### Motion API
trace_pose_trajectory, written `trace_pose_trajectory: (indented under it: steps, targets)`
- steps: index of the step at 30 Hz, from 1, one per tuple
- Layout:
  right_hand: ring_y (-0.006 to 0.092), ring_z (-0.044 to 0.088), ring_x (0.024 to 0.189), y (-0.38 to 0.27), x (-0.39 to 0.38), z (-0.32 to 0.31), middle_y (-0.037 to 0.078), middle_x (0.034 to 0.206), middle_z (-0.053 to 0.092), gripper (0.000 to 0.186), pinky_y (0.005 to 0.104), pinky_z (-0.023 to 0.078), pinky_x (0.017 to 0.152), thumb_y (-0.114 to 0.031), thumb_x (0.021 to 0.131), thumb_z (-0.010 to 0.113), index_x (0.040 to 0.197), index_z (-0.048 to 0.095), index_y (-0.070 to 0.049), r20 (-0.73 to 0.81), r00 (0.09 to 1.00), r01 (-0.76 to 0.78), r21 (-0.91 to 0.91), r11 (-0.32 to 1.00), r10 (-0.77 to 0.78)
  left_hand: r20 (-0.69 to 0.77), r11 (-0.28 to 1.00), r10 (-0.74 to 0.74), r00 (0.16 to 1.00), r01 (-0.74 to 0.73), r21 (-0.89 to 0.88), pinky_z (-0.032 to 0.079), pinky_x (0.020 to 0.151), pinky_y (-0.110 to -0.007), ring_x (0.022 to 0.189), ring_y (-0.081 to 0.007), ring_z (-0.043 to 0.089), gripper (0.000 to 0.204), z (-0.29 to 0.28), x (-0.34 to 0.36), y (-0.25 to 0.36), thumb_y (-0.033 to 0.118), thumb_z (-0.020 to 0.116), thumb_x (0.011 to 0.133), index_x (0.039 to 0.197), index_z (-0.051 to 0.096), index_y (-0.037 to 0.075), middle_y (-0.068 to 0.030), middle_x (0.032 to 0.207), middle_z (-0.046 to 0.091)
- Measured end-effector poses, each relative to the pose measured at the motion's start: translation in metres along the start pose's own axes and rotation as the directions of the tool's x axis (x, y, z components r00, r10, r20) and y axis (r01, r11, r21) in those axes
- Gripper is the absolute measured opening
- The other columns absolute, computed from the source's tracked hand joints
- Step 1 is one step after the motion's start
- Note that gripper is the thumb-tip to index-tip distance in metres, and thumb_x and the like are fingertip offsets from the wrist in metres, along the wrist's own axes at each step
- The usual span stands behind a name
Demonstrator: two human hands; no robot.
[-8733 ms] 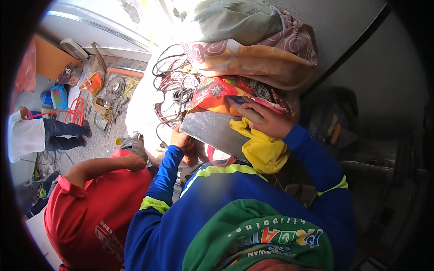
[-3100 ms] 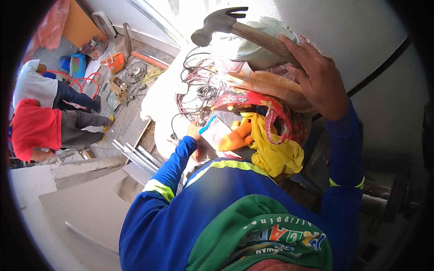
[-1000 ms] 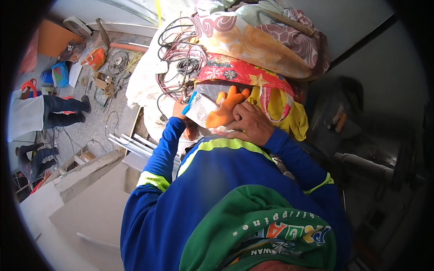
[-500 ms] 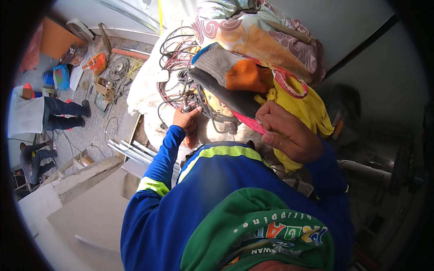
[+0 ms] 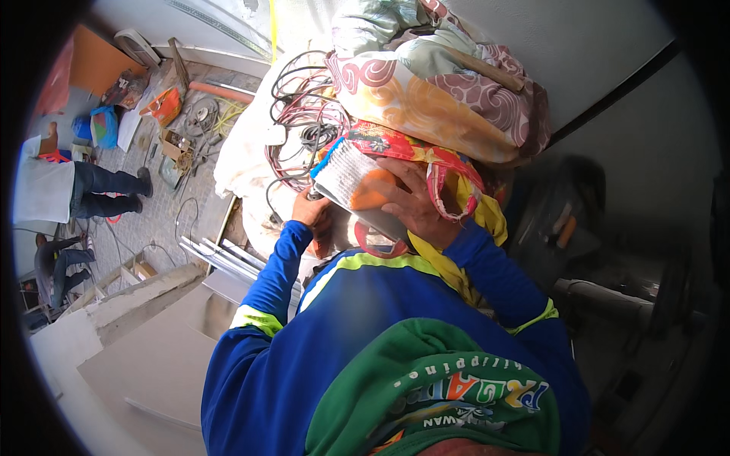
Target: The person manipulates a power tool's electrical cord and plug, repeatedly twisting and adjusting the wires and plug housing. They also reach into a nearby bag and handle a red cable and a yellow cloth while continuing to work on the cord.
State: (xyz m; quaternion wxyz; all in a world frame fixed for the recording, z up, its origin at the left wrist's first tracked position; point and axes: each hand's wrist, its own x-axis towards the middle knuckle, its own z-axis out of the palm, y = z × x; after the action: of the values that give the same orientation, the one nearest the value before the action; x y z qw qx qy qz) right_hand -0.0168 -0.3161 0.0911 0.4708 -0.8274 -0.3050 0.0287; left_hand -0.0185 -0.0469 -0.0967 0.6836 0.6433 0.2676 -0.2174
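Note:
My left hand (image 5: 306, 210) is closed around a power tool (image 5: 320, 242) with an orange-red body; a metallic nose shows by the fingers, and the rest is hidden. My right hand (image 5: 422, 199) grips the orange end of a knitted work glove (image 5: 347, 173), its thumb and fingers apart on either side. The glove is whitish with a blue cuff, which points up and left toward my left hand. Behind it lies a red flowered cloth bag (image 5: 380, 140) with a pink strap loop (image 5: 437, 186). Yellow cloth (image 5: 492, 223) bunches beside my right wrist.
Red and black cables (image 5: 296, 114) lie coiled on a whitish sack (image 5: 242, 148). A large patterned cloth bundle (image 5: 433, 87) stands behind. Metal bars (image 5: 228, 257) lie at my left. Two people work farther left, near an orange bag (image 5: 161, 106) and scattered gear.
My right hand has moved left and away from my body, from the pink strap onto the glove. The glove has come lower, and the red flowered bag now shows behind it.

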Motion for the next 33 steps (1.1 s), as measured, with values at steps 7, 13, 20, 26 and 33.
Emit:
trace_pose_trajectory:
  steps: [7,13,20,26,33]
  targets:
    - [0.0322,0.062,0.097,0.026,-0.006,-0.025,0.013,0.114,0.06,0.027,0.0393,0.048,0.08,-0.013,0.085,0.067,0.111,0.065,-0.01,0.076,0.994,-0.058,-0.267,0.962,0.081,-0.027,0.992,0.12,0.992,-0.119,0.033,0.039,0.042,-0.025,0.047,-0.0085,0.052,0.043,-0.001,0.008,-0.009,0.013,0.079,0.076,0.114,0.062,0.001,-0.0022,0.067,0.063]
    - [0.035,0.06,0.099,0.079,-0.026,-0.038,0.016,0.117,0.06,0.03,0.0433,0.048,0.082,-0.022,0.088,0.066,0.111,0.063,-0.003,-0.231,0.935,-0.335,-0.336,0.88,0.268,-0.008,0.995,0.088,0.996,-0.088,0.042,0.042,0.046,-0.025,0.051,-0.0087,0.055,0.04,-0.003,0.009,-0.01,0.015,0.081,0.075,0.107,0.063,-0.001,-0.0032,0.071,0.065]
    - [0.0374,0.056,0.109,-0.009,-0.045,-0.045,0.018,0.122,0.058,0.049,0.0486,0.046,0.091,-0.032,0.087,0.067,0.127,0.056,-0.004,-0.111,0.99,-0.138,-0.548,0.825,0.092,-0.03,0.989,0.142,0.989,-0.141,0.036,0.042,0.046,-0.024,0.052,-0.0079,0.055,0.038,0.001,0.002,-0.004,0.011,0.08,0.075,0.109,0.065,0.0,-0.0025,0.072,0.065]
    - [0.0374,0.059,0.105,-0.073,-0.113,-0.076,0.015,0.123,0.057,0.056,0.0452,0.047,0.093,-0.018,0.083,0.067,0.136,0.051,-0.01,-0.079,0.863,-0.426,-0.645,0.634,0.498,-0.016,0.992,0.124,0.992,-0.125,-0.025,0.044,0.048,-0.024,0.054,-0.0086,0.056,0.039,-0.001,0.01,-0.011,0.01,0.079,0.076,0.11,0.064,0.0,-0.0042,0.076,0.066]
    - [0.0408,0.052,0.119,0.028,-0.055,-0.016,0.022,0.13,0.052,0.047,0.0462,0.043,0.101,-0.002,0.087,0.056,0.134,0.05,-0.001,-0.213,0.973,-0.203,-0.605,0.77,0.089,-0.007,0.996,0.076,0.997,-0.075,0.045,0.048,0.056,-0.025,0.064,-0.0102,0.061,0.042,0.0,0.005,-0.003,0.015,0.083,0.075,0.108,0.064,-0.001,-0.0063,0.082,0.069]
